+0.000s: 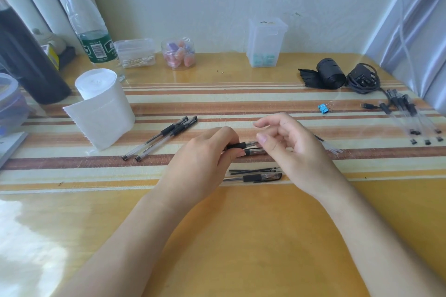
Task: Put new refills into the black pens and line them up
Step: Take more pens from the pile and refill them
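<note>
Keep the pen (243, 145) steady and level in the left hand (205, 152), which grips its black rubber part, so that a refill (253, 171) can enter straight. The right hand (289, 149) is loosely spread just beside the tip and holds nothing visible. The pen, between both hands, has a clear body with black fittings.

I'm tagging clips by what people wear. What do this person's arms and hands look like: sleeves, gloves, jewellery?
The left forearm and right forearm are bare to the frame edge, no sleeve in view. The left hand and right hand wear no gloves, rings, watch or bracelet. Visible nails are short and unpainted.
</note>
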